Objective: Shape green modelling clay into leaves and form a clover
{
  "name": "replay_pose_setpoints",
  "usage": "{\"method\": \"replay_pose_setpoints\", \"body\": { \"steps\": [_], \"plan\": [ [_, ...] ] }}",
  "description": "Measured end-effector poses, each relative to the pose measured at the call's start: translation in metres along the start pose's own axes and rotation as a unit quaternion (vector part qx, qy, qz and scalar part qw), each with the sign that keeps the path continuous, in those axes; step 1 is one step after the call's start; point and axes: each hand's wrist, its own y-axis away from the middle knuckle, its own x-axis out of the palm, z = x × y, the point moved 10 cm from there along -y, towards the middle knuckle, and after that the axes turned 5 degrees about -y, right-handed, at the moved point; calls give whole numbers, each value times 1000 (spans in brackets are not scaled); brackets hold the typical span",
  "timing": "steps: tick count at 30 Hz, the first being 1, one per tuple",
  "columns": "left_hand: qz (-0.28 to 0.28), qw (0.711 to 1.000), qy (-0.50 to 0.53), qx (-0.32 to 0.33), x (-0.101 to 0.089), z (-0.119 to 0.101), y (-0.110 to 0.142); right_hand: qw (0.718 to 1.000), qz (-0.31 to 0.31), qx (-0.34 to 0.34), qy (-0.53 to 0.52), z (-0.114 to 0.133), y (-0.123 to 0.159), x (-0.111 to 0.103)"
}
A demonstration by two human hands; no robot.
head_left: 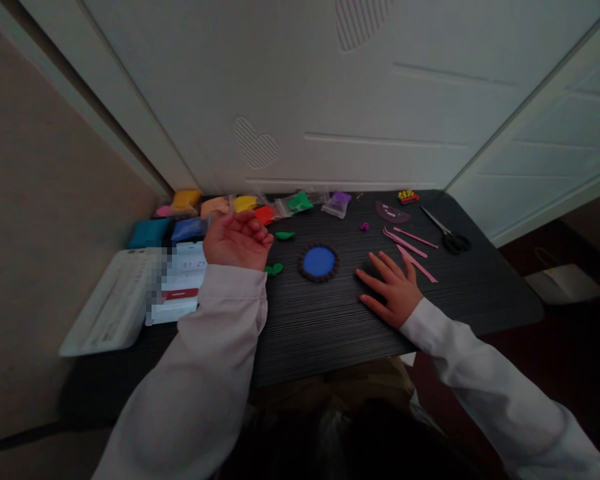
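Bags of clear plastic line the rear of a black, wood-grained counter (300, 320), one holding purple clay (341, 199), another green clay (300, 202), with yellow clay (245, 203), peach clay (216, 205) and orange clay (187, 199) packed farther left. A red packet (264, 214) lies beyond the left hand (241, 241), near blue (187, 229) and teal (149, 234) packets. The left hand is palm up above the counter, its grip released, fingers loosely curled. The right hand (394, 288) is palm down, its grip also released and fingers spread; its little finger is at a flat pink plastic blade (417, 264), though contact cannot be told. Between the hands, a round blue disc (319, 261) ringed by dark brown beads (303, 269) lies flat, face up. A green leaf-shaped piece (285, 235) stretches left to right, its narrow tip pointing right. The pink blade's long axis slants from upper left to lower right, as do two slim pink tools (405, 243) behind it. Black-handled scissors (450, 235) lie farther right, blades pointing to the rear and left.
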Motion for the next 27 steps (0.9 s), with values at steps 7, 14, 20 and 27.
{"method": "replay_pose_setpoints", "body": {
  "steps": [7,14,20,27],
  "plan": [
    [-3,1000,-18,0,1,0,1,1000,-4,19,4,-6,3,-2],
    [7,1000,-13,0,1,1,1,1000,-2,23,1,-9,4,-2],
    [10,1000,-6,2,1,1,-1,1000,-4,10,-4,-8,5,-4],
    [9,1000,-11,-2,1,1,0,1000,5,-14,-13,-1,6,-6]
  ]
}}
